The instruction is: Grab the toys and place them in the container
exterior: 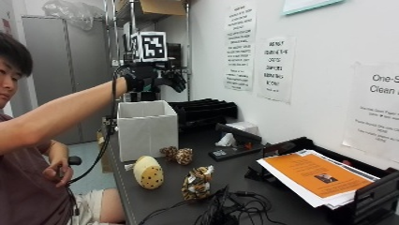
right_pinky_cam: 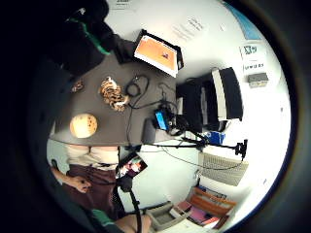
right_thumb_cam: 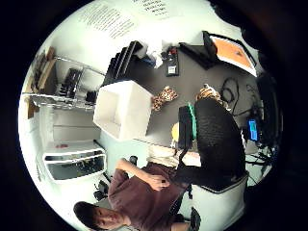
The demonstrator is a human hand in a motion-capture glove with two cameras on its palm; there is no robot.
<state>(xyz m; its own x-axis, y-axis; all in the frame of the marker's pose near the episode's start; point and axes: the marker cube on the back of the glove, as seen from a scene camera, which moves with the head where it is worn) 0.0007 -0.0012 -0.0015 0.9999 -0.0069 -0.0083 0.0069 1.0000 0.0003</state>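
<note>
1. Three toys lie on the dark table (exterior: 156, 206): a yellow spotted toy (exterior: 149, 172), a striped tiger toy (exterior: 197, 182) just beside it, and a small leopard-patterned toy (exterior: 177, 154) nearer the white container (exterior: 147, 128).
2. The white container stands upright at the table's far end, its mouth open upward; what is inside cannot be seen in the outside view, and in the thumb-side palm view its inside shows only white walls.
3. The gloved right hand (exterior: 154, 78) hangs in the air on an outstretched arm, above the container and well apart from all three toys.
4. Its fingers look loosely spread and hold nothing, with no toy between them.
5. All three toys sit below the hand, on the table beyond the container's near side: the leopard-patterned one is closest to the box, the yellow one and the tiger farther along.
6. The little-finger-side palm view shows the table from high above, with the tiger toy (right_pinky_cam: 112, 93) and the yellow toy (right_pinky_cam: 83, 125) small and far from the palm.
7. An orange-covered stack of papers (exterior: 314, 175) rests in a black tray (exterior: 368, 197) at the table's other end, and black cables (exterior: 227, 208) lie near the tiger.
</note>
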